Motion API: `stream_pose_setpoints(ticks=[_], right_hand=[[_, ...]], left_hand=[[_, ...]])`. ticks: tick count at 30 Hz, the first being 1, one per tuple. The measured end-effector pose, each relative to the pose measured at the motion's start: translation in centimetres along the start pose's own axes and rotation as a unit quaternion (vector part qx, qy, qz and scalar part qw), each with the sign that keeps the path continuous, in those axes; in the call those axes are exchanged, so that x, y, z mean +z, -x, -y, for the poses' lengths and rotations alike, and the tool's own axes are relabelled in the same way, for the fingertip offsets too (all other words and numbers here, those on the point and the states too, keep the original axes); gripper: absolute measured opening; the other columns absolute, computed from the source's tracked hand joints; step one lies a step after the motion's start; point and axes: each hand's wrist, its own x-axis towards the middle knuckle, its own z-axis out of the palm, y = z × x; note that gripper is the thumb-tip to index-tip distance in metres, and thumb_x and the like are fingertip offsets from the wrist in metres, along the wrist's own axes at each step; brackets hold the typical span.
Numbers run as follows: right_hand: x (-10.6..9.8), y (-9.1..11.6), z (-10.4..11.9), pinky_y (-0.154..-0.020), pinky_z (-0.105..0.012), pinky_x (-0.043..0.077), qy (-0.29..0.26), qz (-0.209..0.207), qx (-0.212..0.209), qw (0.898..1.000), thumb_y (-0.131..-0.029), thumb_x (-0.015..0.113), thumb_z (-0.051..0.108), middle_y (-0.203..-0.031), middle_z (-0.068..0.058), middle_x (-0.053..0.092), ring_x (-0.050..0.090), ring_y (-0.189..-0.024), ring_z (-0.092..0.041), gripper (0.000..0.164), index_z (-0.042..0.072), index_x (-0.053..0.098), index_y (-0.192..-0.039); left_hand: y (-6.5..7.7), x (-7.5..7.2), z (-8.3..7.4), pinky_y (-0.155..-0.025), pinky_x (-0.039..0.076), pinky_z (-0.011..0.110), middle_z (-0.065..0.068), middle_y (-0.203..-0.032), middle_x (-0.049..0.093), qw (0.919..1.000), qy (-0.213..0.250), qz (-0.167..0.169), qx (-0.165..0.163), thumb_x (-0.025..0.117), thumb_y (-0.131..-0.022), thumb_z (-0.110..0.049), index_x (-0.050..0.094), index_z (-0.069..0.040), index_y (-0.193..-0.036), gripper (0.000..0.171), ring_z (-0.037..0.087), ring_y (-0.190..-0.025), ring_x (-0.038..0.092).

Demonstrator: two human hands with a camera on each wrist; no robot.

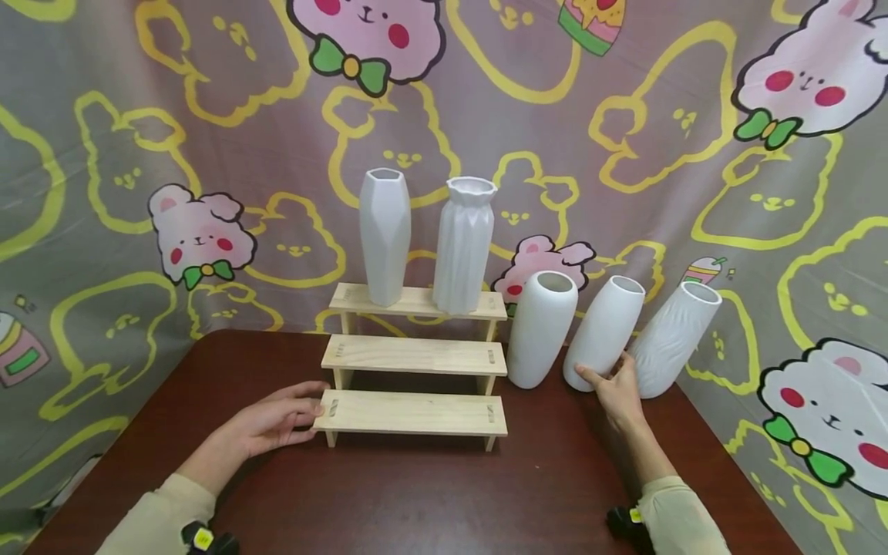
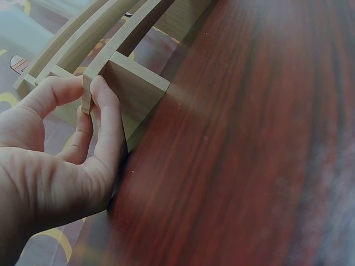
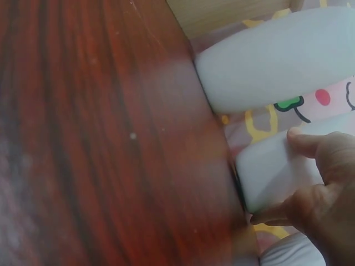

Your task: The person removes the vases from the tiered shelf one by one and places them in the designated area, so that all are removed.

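Observation:
A three-tier wooden display stand (image 1: 416, 412) stands on the table, two white vases on its top step: a faceted one (image 1: 385, 239) and a fluted one with a ruffled rim (image 1: 463, 247). My left hand (image 1: 280, 420) pinches the left end of the lowest step; in the left wrist view thumb and fingers lie on either side of the board (image 2: 119, 41). To the right of the stand, my right hand (image 1: 617, 389) grips a smooth white vase (image 1: 607, 327) low on its body. In the right wrist view the thumb and fingers lie around that vase (image 3: 272, 172), close to its base.
Left of the gripped vase stands a rounded white vase (image 1: 543, 331); right of it, a white vase with wavy relief (image 1: 673, 339), near the table's right edge. The dark red table (image 1: 416, 493) backs onto a cartoon-print curtain (image 1: 277, 116).

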Motion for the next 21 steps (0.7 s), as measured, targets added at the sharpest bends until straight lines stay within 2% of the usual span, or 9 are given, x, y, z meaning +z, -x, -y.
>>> stream_pose_setpoints(ticks=[7,13,16,19,21], right_hand=[[-0.1,0.4,0.1,-0.090,-0.018,0.044,0.007,0.006,0.003,1.000,-0.091,0.075,-0.001,-0.149,-0.023,0.030,0.040,-0.131,-0.030,0.090,-0.001,0.011,-0.153],[-0.5,1.1,0.6,-0.095,-0.019,0.042,0.034,0.016,-0.003,0.999,-0.090,0.078,0.006,-0.151,-0.023,0.039,0.042,-0.134,-0.032,0.087,-0.002,0.021,-0.156],[-0.8,1.6,1.4,-0.094,-0.019,0.042,0.062,0.009,0.005,0.998,-0.091,0.079,0.009,-0.149,-0.023,0.045,0.045,-0.134,-0.032,0.082,-0.002,0.029,-0.155],[-1.1,2.2,2.8,-0.102,-0.027,0.042,0.092,-0.008,0.019,0.996,-0.093,0.077,0.012,-0.149,-0.024,0.046,0.046,-0.135,-0.033,0.078,-0.004,0.033,-0.155],[-1.3,2.6,3.9,-0.102,-0.030,0.043,0.103,-0.016,0.034,0.994,-0.094,0.075,0.014,-0.149,-0.026,0.046,0.045,-0.136,-0.034,0.074,-0.007,0.035,-0.153]], left_hand=[[0.0,-0.1,0.2,-0.078,0.057,0.033,0.010,-0.115,0.068,1.0000,-0.005,0.008,0.003,0.060,-0.099,-0.006,0.012,-0.001,-0.158,0.076,0.018,-0.098,0.068],[0.0,-0.1,0.5,-0.077,0.057,0.033,0.011,-0.115,0.068,0.9999,-0.003,0.009,0.009,0.060,-0.099,-0.006,0.013,-0.001,-0.158,0.075,0.018,-0.098,0.068],[-0.1,-0.1,0.7,-0.077,0.056,0.033,0.011,-0.116,0.068,0.9998,0.001,0.015,0.009,0.059,-0.099,-0.005,0.013,0.000,-0.158,0.075,0.019,-0.099,0.068],[-0.1,-0.1,0.6,-0.078,0.056,0.033,0.011,-0.116,0.067,0.9999,-0.003,0.013,0.011,0.060,-0.099,-0.005,0.013,0.001,-0.158,0.075,0.019,-0.099,0.068],[0.0,-0.1,0.5,-0.078,0.056,0.033,0.011,-0.117,0.066,0.9999,-0.004,0.010,0.011,0.060,-0.098,-0.006,0.013,0.000,-0.158,0.076,0.019,-0.099,0.068]])
